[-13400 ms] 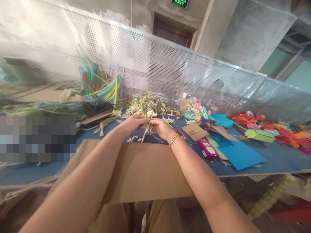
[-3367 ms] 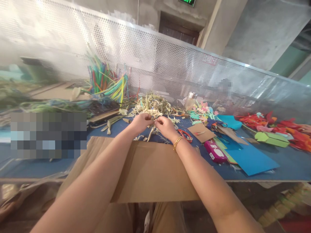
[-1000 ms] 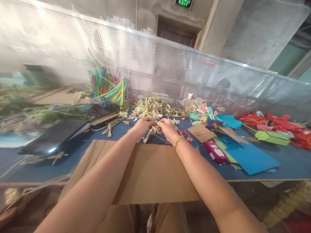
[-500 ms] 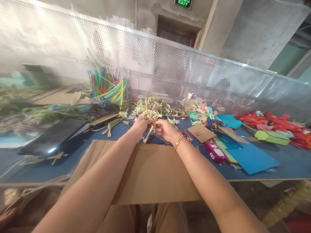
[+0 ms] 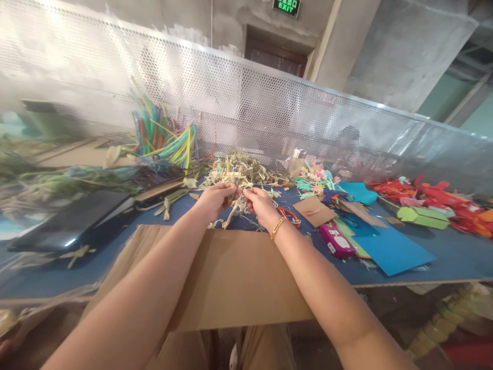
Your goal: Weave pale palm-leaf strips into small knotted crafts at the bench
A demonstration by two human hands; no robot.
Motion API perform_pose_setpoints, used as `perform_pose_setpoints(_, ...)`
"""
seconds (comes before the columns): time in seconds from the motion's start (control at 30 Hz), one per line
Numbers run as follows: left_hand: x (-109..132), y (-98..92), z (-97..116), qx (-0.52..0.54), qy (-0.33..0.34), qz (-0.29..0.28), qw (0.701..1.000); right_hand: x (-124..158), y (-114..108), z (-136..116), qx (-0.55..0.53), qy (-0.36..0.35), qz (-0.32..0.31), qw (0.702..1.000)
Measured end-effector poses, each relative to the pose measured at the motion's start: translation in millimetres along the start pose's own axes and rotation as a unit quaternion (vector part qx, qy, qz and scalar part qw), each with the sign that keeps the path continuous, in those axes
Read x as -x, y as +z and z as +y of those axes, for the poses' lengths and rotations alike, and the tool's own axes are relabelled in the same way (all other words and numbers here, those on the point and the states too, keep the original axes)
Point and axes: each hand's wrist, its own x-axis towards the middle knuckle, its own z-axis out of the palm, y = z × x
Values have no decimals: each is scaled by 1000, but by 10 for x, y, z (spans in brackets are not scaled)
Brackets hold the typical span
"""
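My left hand and my right hand meet over the blue table, fingers pinched together on a pale green paper strip piece that hangs down between them. A gold bracelet circles my right wrist. Just beyond the hands lies a heap of pale green paper strips. Both forearms reach over a brown cardboard sheet at the table's near edge.
Red-handled scissors lie right of my right hand. A pink box, blue paper sheet, green box and red paper pieces fill the right. Coloured straws stand back left; a dark tablet lies left. A perforated metal screen backs the table.
The hands stay together on the strip piece, with small finger shifts. The view has drifted slightly left and down.
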Motion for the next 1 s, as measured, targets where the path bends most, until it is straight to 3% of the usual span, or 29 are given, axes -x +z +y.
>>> perform_pose_setpoints(0.13,25,32,7,-13,-6,-3,1000,17,6,-48,27,-35,56,997)
perform_pose_setpoints(0.4,-33,-20,-22,-80,34,-1,996,-3,10,32,120,-134,18,984)
perform_pose_setpoints(0.57,-74,-47,-56,-69,76,21,995,-54,-9,74,139,-141,15,980)
perform_pose_setpoints(0.8,-30,-3,3,-14,78,81,994,-81,-8,129,151,-147,-5,977)
perform_pose_setpoints(0.9,-48,-49,55,26,92,126,987,-83,-11,154,162,-138,-7,977)
perform_pose_setpoints(1.0,-70,-100,64,13,91,134,987,-72,-3,139,144,-123,2,982)
